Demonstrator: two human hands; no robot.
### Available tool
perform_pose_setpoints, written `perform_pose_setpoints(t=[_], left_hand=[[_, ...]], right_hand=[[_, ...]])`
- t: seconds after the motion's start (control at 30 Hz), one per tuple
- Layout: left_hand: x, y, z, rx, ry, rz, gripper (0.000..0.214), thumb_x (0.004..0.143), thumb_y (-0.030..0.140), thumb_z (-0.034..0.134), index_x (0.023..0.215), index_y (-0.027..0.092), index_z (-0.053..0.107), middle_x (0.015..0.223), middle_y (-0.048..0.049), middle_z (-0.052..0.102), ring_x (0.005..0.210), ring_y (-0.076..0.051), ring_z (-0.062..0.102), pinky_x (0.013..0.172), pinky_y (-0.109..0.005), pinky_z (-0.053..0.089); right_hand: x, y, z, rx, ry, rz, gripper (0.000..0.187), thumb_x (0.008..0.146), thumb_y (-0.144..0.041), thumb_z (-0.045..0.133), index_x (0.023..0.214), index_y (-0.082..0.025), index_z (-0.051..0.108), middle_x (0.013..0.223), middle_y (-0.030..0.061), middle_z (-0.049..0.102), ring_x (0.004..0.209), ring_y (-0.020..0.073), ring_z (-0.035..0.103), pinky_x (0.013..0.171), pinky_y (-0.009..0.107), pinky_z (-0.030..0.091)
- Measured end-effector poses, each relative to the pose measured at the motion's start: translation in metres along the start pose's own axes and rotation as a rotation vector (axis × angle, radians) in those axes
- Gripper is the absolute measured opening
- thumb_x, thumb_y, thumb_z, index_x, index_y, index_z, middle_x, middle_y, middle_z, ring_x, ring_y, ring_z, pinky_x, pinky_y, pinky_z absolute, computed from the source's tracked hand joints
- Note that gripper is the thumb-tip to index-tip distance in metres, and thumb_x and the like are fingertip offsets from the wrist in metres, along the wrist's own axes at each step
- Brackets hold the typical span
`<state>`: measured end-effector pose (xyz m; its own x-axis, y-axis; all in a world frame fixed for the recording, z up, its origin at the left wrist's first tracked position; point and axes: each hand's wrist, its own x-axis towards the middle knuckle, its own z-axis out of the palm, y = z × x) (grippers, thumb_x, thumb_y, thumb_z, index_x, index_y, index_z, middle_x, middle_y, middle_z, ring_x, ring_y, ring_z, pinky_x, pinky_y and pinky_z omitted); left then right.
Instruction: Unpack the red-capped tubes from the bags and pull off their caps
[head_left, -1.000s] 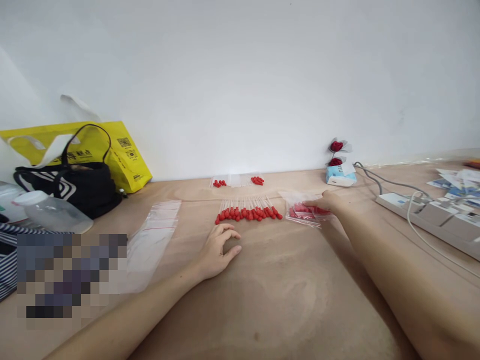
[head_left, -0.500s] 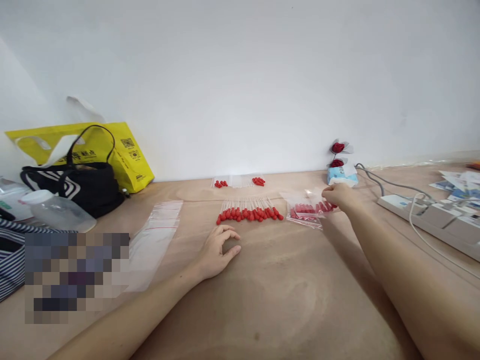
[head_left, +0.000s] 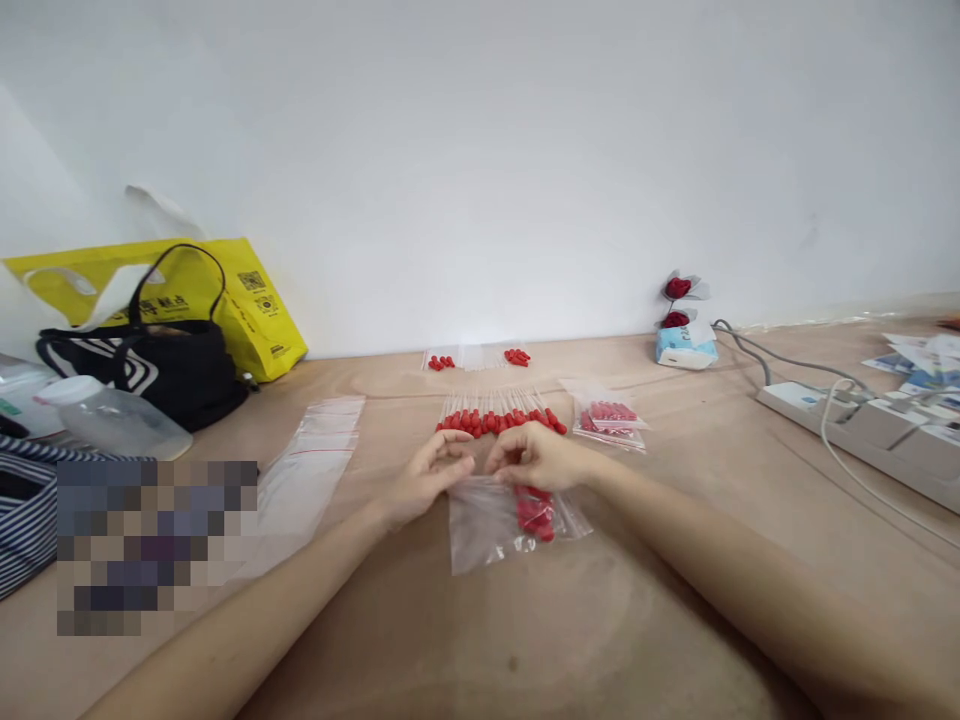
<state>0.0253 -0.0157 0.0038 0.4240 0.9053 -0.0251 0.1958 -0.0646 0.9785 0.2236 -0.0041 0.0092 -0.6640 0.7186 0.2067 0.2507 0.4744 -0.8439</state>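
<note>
A clear plastic zip bag (head_left: pixel 480 525) with red pieces (head_left: pixel 534 512) inside hangs just above the wooden table, its top edge toward the wall. My right hand (head_left: pixel 536 455) grips that top edge with thumb and fingers. At the bag's left top corner my left hand (head_left: pixel 435 470) closes thumb and fingertips on the plastic. Right behind both hands lies a row of thin white sticks with red tips (head_left: pixel 491 422), partly covered by my fingers. More filled zip bags (head_left: pixel 611 415) are stacked to the right of the row.
Flat clear bags (head_left: pixel 319 450) lie at the left. Near the wall sit small bags with red pieces (head_left: pixel 517 357). A black bag (head_left: pixel 180 375), yellow bag (head_left: pixel 262 300) and plastic bottle (head_left: pixel 120 420) stand left; a tissue pack (head_left: pixel 686 347) and power strip (head_left: pixel 870 430) are right.
My right hand has come from the stacked bags to the middle, bringing one filled zip bag. My left hand has shifted slightly and now meets the bag's edge.
</note>
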Motion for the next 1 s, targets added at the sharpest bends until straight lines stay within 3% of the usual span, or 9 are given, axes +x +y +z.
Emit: perform_pose_setpoints(t=[0.1, 0.2, 0.27, 0.33, 0.43, 0.53, 0.7, 0.87, 1.0], left_hand=[[-0.002, -0.004, 0.0, 0.13, -0.056, 0.01, 0.048, 0.06, 0.038, 0.069, 0.098, 0.018, 0.047, 0.087, -0.0018, 0.056, 0.07, -0.011, 0.055, 0.065, -0.027, 0.046], [-0.004, -0.008, -0.005, 0.19, -0.028, -0.002, 0.039, 0.061, 0.034, 0.066, 0.091, 0.016, 0.05, 0.082, -0.0013, 0.055, 0.069, -0.011, 0.054, 0.065, -0.027, 0.046], [-0.005, -0.007, -0.012, 0.247, -0.007, -0.008, 0.035, 0.062, 0.032, 0.063, 0.091, 0.015, 0.051, 0.084, -0.0024, 0.056, 0.067, -0.011, 0.053, 0.063, -0.027, 0.046], [-0.006, -0.004, -0.018, 0.362, 0.012, 0.016, 0.032, 0.064, 0.03, 0.061, 0.091, 0.015, 0.052, 0.086, -0.0036, 0.057, 0.068, -0.012, 0.053, 0.065, -0.029, 0.046], [-0.005, 0.003, -0.019, 0.586, 0.059, 0.118, 0.026, 0.069, 0.032, 0.057, 0.09, 0.017, 0.055, 0.089, -0.0042, 0.058, 0.079, -0.016, 0.053, 0.074, -0.033, 0.043], [0.0, 0.004, -0.005, 0.692, 0.053, 0.241, 0.024, 0.074, 0.036, 0.053, 0.09, 0.018, 0.056, 0.094, -0.0049, 0.057, 0.088, -0.018, 0.052, 0.08, -0.035, 0.042], [0.005, -0.005, 0.02, 0.738, -0.001, 0.394, 0.036, 0.07, 0.037, 0.059, 0.1, 0.019, 0.052, 0.103, -0.0065, 0.052, 0.097, -0.02, 0.049, 0.085, -0.037, 0.04], [0.006, -0.009, 0.022, 0.735, -0.01, 0.437, 0.04, 0.073, 0.035, 0.057, 0.11, 0.02, 0.048, 0.106, -0.006, 0.05, 0.099, -0.019, 0.048, 0.087, -0.035, 0.041], [0.013, -0.008, 0.02, 0.772, -0.026, 0.459, 0.029, 0.083, 0.025, 0.044, 0.111, 0.022, 0.051, 0.112, -0.0058, 0.049, 0.104, -0.017, 0.047, 0.091, -0.034, 0.039]], right_hand=[[0.004, 0.007, 0.014, -0.077, 0.062, -0.017, 0.015, 0.07, -0.027, 0.06, 0.079, -0.017, 0.065, 0.073, 0.0009, 0.062, 0.064, 0.0105, 0.054, 0.059, 0.021, 0.043], [-0.002, 0.014, 0.01, -0.219, 0.314, -0.037, 0.013, 0.071, -0.026, 0.059, 0.078, -0.017, 0.064, 0.078, 0.003, 0.062, 0.073, 0.013, 0.055, 0.068, 0.024, 0.043], [-0.011, 0.02, 0.004, -0.319, 0.47, 0.054, 0.015, 0.074, -0.029, 0.054, 0.071, -0.017, 0.062, 0.073, 0.0029, 0.061, 0.07, 0.0132, 0.054, 0.066, 0.024, 0.041], [-0.023, 0.026, 0.0, -0.388, 0.546, 0.217, 0.024, 0.076, -0.035, 0.051, 0.062, -0.017, 0.059, 0.064, 0.0015, 0.058, 0.06, 0.0123, 0.051, 0.058, 0.024, 0.038], [-0.037, 0.03, 0.0, -0.425, 0.526, 0.382, 0.033, 0.074, -0.046, 0.05, 0.06, -0.018, 0.058, 0.06, 0.0006, 0.057, 0.055, 0.0119, 0.049, 0.054, 0.024, 0.034], [-0.04, 0.025, 0.005, -0.45, 0.461, 0.415, 0.032, 0.072, -0.049, 0.051, 0.064, -0.02, 0.061, 0.069, 0.0011, 0.06, 0.066, 0.0142, 0.052, 0.062, 0.026, 0.035], [-0.03, 0.014, 0.015, -0.465, 0.372, 0.472, 0.031, 0.065, -0.053, 0.057, 0.07, -0.023, 0.065, 0.084, 0.003, 0.061, 0.088, 0.0213, 0.051, 0.076, 0.036, 0.031], [-0.027, 0.014, 0.02, -0.365, 0.399, 0.516, 0.022, 0.067, -0.044, 0.057, 0.066, -0.022, 0.064, 0.083, 0.0014, 0.062, 0.087, 0.021, 0.051, 0.083, 0.042, 0.026], [-0.029, 0.013, 0.02, -0.299, 0.41, 0.512, 0.018, 0.071, -0.032, 0.051, 0.064, -0.022, 0.064, 0.079, -0.0003, 0.064, 0.08, 0.0173, 0.053, 0.087, 0.043, 0.023]])
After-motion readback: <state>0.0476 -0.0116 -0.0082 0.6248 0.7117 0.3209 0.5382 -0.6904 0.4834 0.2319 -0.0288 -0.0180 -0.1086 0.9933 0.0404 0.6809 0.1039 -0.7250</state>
